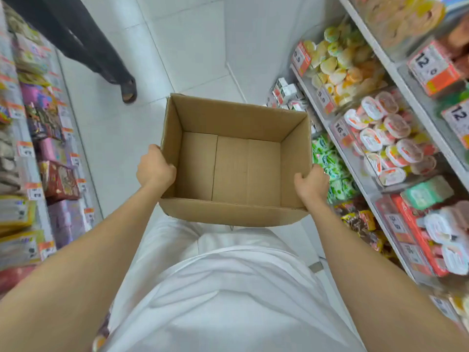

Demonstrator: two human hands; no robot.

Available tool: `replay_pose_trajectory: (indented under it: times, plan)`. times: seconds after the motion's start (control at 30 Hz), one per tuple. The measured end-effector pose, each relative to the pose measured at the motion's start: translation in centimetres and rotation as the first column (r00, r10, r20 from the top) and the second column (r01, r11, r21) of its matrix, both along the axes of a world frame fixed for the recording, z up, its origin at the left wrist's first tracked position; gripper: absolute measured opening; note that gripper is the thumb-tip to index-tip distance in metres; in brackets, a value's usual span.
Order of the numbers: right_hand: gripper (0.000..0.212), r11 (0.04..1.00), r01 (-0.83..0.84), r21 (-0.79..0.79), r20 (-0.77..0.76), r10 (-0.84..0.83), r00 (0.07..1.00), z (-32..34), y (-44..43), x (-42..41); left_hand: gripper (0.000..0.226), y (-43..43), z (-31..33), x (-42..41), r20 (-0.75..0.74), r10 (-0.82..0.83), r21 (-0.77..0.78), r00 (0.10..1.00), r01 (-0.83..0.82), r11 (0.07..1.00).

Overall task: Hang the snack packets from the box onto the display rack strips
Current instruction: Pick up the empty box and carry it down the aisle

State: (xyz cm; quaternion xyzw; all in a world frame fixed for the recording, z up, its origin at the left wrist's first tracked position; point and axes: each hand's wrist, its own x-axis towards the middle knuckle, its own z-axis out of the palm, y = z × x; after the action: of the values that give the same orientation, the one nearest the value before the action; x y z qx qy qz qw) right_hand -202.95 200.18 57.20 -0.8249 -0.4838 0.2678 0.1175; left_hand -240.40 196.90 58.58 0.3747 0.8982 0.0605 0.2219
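Note:
An open brown cardboard box (236,123) is held in front of my body above the white floor. Its inside shows only bare cardboard; no snack packets lie in it. My left hand (155,170) grips the box's left wall near the front corner. My right hand (312,184) grips the right wall near the front corner. No display rack strip can be made out in this view.
I stand in a narrow shop aisle. Shelves of packets (58,179) line the left side, and shelves of jelly cups and sweets (385,138) line the right. Another person's dark trouser leg and sandal (128,88) stand ahead on the left. White tiled floor (193,47) lies beyond the box.

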Motion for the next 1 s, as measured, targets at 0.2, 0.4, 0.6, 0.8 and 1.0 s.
replay_pose_trajectory:
  times: [0.2,0.4,0.6,0.8,1.0]
  plan:
    - [0.014,0.984,0.175,-0.013,0.005,-0.175,0.985,-2.6,14.1,-8.5,0.030,20.3,-2.5,-8.2,0.004,-0.166,-0.007,0.986,0.166,0.986]
    - [0.020,0.905,0.424,-0.038,0.003,-0.424,0.906,-2.8,23.9,-16.1,0.032,38.7,-2.0,-14.3,0.035,-0.381,-0.043,0.924,0.382,0.923]
    - [0.021,0.767,0.628,-0.133,-0.034,-0.637,0.770,-6.4,32.1,-22.8,0.027,55.3,-4.4,-16.9,0.077,-0.542,-0.064,0.836,0.547,0.835]
    - [0.036,0.653,0.691,-0.312,-0.107,-0.746,0.657,-16.4,42.8,-29.0,0.023,70.4,-14.0,-19.8,0.076,-0.677,-0.136,0.732,0.680,0.721]
    - [0.040,0.587,0.659,-0.470,-0.028,-0.756,0.654,-28.2,50.1,-33.8,0.035,81.3,-28.3,-22.7,0.159,-0.792,-0.254,0.589,0.800,0.544]
